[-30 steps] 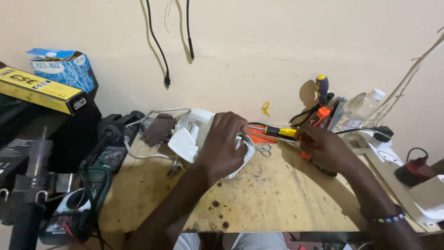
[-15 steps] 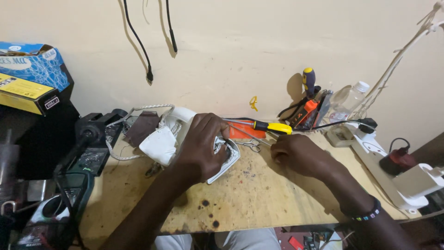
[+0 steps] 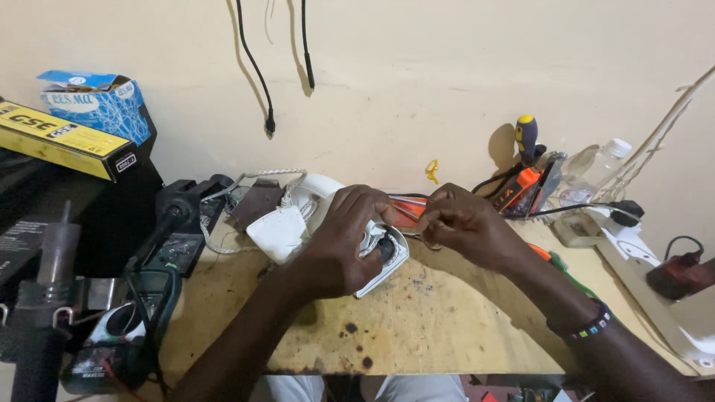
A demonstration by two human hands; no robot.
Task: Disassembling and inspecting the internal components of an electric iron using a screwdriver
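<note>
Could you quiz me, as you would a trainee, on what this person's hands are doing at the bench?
1. True or false: the left hand rests on the white appliance.
2. Which thing stands upright by the wall, behind the right hand?
A. a yellow and blue screwdriver
B. a hammer
C. a paint brush
3. Fill the gap: the appliance lies on a ______ bench top marked with dark burn spots.

Key
1. True.
2. A: the screwdriver.
3. Wooden.
</note>
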